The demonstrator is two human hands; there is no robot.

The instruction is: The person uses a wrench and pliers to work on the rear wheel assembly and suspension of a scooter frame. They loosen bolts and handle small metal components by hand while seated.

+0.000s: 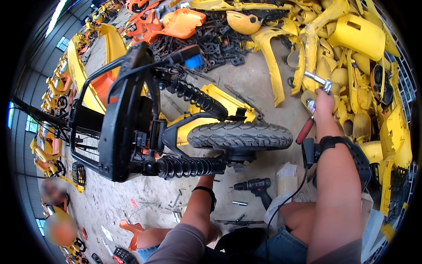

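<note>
My right hand [324, 104] is closed around a ratchet wrench [305, 130] with a red grip, held to the right of the wheel. Its chrome head carries a socket extension [315, 78] that points up and left. My left hand [214, 153] reaches in behind the lower coil-spring shock absorber [191, 167], beside the tyre [241, 135] and its hub [238, 155]. The shock and frame hide most of its fingers. The wheel is attached to a black scooter frame [115, 125] lying on its side, with a second shock absorber [200, 99] above.
A cordless drill [256, 187] and a loose socket [239, 203] lie on the floor below the wheel. Yellow body panels [358, 37] are heaped at right, orange panels [182, 24] and dark metal parts [220, 44] at the back. Two blurred people [61, 229] appear at far left.
</note>
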